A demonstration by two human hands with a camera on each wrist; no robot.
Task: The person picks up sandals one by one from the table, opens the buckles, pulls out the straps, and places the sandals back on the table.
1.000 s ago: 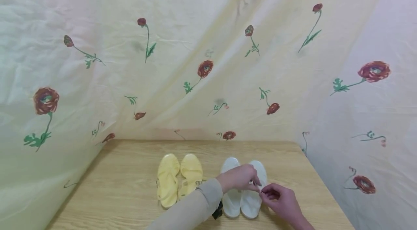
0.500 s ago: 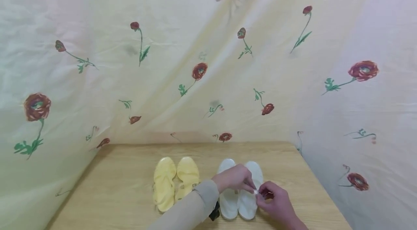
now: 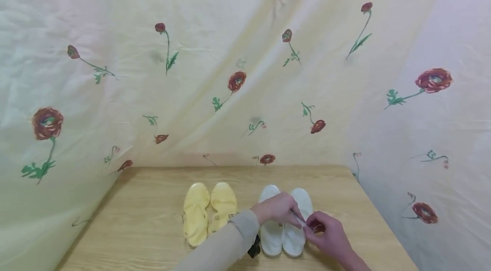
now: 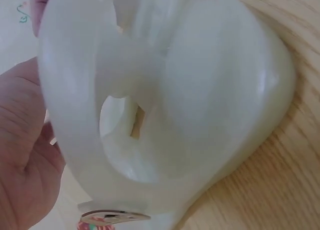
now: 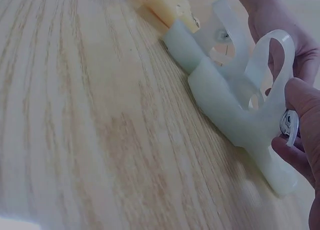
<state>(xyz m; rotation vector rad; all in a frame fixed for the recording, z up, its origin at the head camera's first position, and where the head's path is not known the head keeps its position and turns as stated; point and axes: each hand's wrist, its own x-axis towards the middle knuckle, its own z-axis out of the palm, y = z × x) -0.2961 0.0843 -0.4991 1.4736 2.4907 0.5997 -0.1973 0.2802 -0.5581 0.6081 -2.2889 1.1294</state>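
Two white sandals lie side by side on the table, the left sandal (image 3: 271, 239) next to the right sandal (image 3: 293, 241). My left hand (image 3: 278, 209) reaches over them and pinches the ankle strap (image 4: 67, 99) of the right sandal. From the right, my right hand (image 3: 330, 233) pinches the same strap near its round metal buckle (image 5: 288, 124). The fingertips of both hands nearly meet above that sandal. In the right wrist view, the strap loops up from the sandal's side. The fingers partly hide how the strap sits in the buckle.
A pair of yellow sandals (image 3: 197, 213) lies to the left, partly behind my left sleeve (image 3: 230, 241). A small black object (image 3: 255, 247) sits beside the white pair. The wooden table (image 3: 145, 215) ends at a flower-printed cloth (image 3: 199, 92) around its back and sides.
Both hands stay at the strap, with small shifts of the fingers. The strap end between the fingertips now looks longer and straighter. The head view has swayed slightly.
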